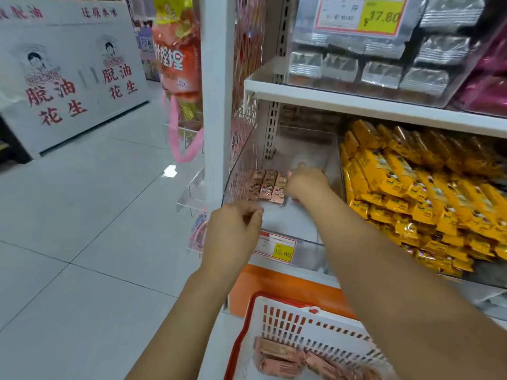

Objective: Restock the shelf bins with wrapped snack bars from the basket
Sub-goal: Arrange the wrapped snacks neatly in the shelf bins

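A clear plastic shelf bin (307, 239) on the middle shelf holds a short row of pink wrapped snack bars (267, 185) at its left side. My right hand (306, 185) reaches into the bin and rests its curled fingers on the right end of that row. My left hand (233, 234) hovers at the bin's front left corner with fingers loosely curled and nothing visible in it. Below, a red and white basket (288, 316) stands on the floor with several more pink wrapped bars (285, 357) inside.
The neighbouring bin to the right is piled with yellow wrapped bars (422, 196). The shelf above carries silver packets (384, 69) behind a price card. A yellow price tag (282, 252) hangs on the bin front. Hanging snack bags (177, 64) and a white display box (68, 75) stand left, over tiled floor.
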Available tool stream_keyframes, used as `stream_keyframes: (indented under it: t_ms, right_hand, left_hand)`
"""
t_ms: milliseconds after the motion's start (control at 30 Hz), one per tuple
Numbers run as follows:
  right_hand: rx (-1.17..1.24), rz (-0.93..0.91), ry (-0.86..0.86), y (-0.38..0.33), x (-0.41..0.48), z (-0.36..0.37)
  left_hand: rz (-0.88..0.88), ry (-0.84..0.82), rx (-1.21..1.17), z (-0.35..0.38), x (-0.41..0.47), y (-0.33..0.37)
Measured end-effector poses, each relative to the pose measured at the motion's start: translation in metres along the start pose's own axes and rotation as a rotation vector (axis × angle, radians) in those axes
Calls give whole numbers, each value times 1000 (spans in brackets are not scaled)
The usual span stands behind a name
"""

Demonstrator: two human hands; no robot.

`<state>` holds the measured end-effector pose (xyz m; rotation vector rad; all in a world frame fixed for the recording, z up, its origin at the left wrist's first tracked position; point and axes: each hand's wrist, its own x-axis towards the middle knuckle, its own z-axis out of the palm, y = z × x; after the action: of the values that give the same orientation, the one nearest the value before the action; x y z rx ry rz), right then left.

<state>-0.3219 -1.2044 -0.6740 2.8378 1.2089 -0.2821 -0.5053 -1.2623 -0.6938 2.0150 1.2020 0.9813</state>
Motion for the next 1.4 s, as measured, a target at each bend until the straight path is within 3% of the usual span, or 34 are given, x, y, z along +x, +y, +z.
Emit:
stream_keyframes:
  t_ms: [233,400,500,600,667,800,900,1033,1233,1300,1400]
  right_hand:
    - [31,-12,-126,-4,23,11]
    - [86,-133,-251,-11,4,-8]
    - [301,-116,-257,-8,-18,-20]
    - [412,-158,-123,0,-34,-26]
    - [444,-284,25,15,-60,-26]
    - [429,-522,247,65,-128,4]
    - [508,-613,69,102,-170,52]
    - [477,-491,-216,143,-182,163]
    - [220,-138,-363,204,-154,314]
    - [206,-99,-427,209,-152,333]
    - [253,-180,-419,204,-149,353]
  left_hand:
    - [-21,42,-34,5,2,0]
    - [3,20,-33,3,-1,0]
    - [66,5,-54,1,-10,1]
    - [147,13,-73,-1,-26,2]
    - [192,-18,-73,0,-41,-1]
    - [180,-270,2,9,-66,-20]
    - [191,-575,242,26,-80,-35]
    - [187,-902,527,53,-103,-48]
    - [-38,-915,945,79,-109,-69]
    - [-61,-965,985,83,-109,-73]
    - [-70,-1020,1018,91,-112,-78]
